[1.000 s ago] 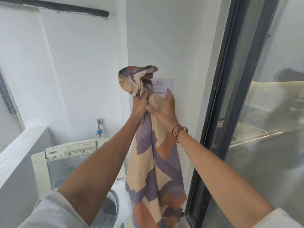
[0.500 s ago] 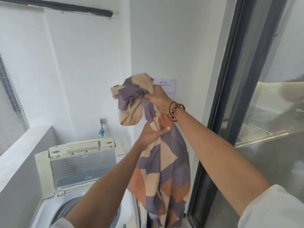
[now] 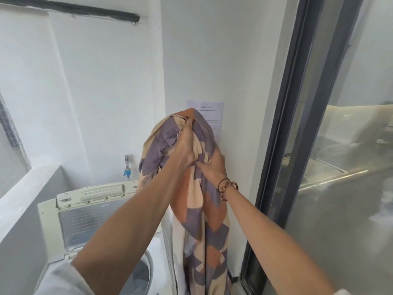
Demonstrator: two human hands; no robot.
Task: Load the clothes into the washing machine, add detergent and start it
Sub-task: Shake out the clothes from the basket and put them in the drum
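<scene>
Fabric fills the middle of your view: a patterned sheet (image 3: 200, 220) in purple, beige and orange blocks, raised in front of the white wall (image 3: 223, 50), with its long tail hanging straight down to the bottom edge, just right of the washing machine (image 3: 89, 211). Your left hand (image 3: 186, 145) is the higher one; its fingers are curled tight into the bunched top of the cloth, gripping a gathered fold, with loose cloth draped over and around the fist. Your right hand (image 3: 213, 167) sits just below and to the right, touching the left; its fingers wrap around the twisted neck of the sheet and clamp it. Bracelets (image 3: 227, 187) circle your right wrist.

The machine stands lower left, a top-loader with its lid (image 3: 93, 216) propped upright at the far side and the drum opening (image 3: 140, 275) showing beneath your left forearm. What lies in the drum you cannot tell. A tap (image 3: 127, 165) with a blue fitting sticks out of the wall above the lid. A printed notice (image 3: 214, 116) is stuck to the wall just behind the cloth. A dark-framed glass door (image 3: 282, 135) runs down the right.
</scene>
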